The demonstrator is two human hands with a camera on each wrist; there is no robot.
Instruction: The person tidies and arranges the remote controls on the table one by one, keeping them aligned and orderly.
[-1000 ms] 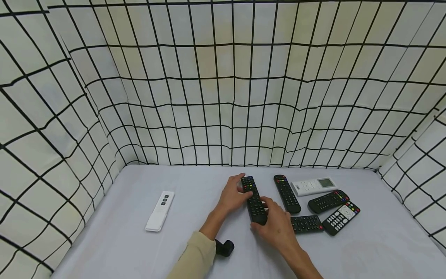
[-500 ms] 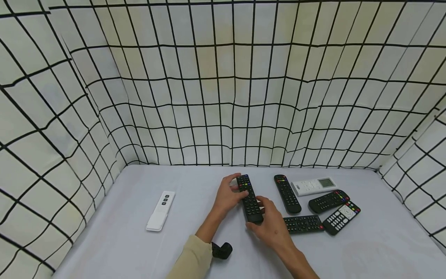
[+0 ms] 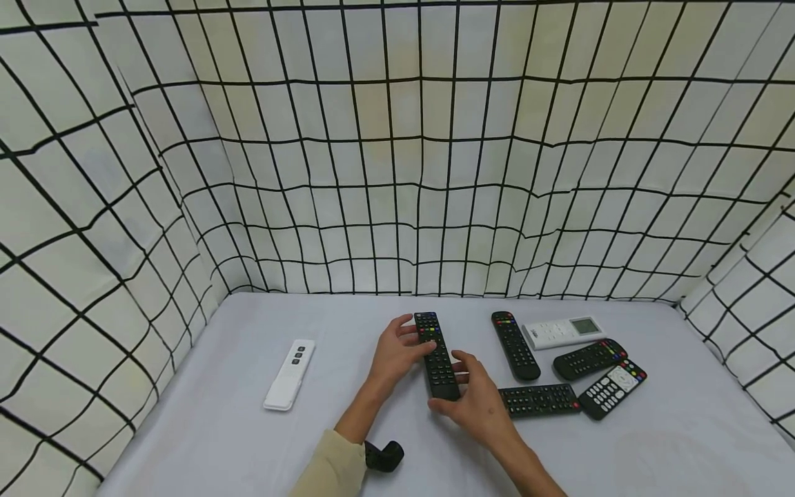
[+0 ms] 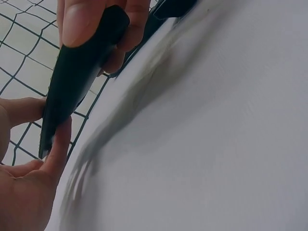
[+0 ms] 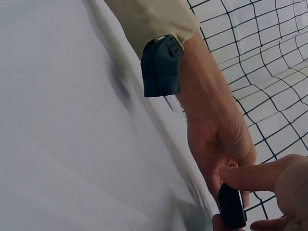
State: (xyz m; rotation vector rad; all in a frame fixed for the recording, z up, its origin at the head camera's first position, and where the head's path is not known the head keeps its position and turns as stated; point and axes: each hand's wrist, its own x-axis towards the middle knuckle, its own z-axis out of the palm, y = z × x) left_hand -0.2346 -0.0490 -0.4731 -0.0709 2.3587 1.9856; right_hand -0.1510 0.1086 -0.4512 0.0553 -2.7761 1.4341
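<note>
A long black remote control (image 3: 439, 367) with several coloured buttons near its far end is held off the white surface by both hands. My left hand (image 3: 395, 353) grips its left side, thumb over the buttons and fingers beneath. At the near end, my right hand (image 3: 477, 400) pinches it between thumb and fingers. The left wrist view shows the remote's dark edge and near end (image 4: 79, 72), and the right thumb (image 4: 83, 24) against it. In the right wrist view the end of the remote (image 5: 232, 207) sits below the right thumb (image 5: 255, 177).
To the right lie a black remote (image 3: 517, 346), a white remote with a display (image 3: 564, 332), another black remote (image 3: 589, 359), one with white buttons (image 3: 612, 389) and one lying sideways (image 3: 539, 400). A white remote (image 3: 289, 375) lies left. Black netting (image 3: 419, 186) surrounds the white table (image 3: 217, 442).
Both hands have shifted left, carrying the black remote with them. More of the sideways remote beside the right hand is uncovered. The other remotes lie as before.
</note>
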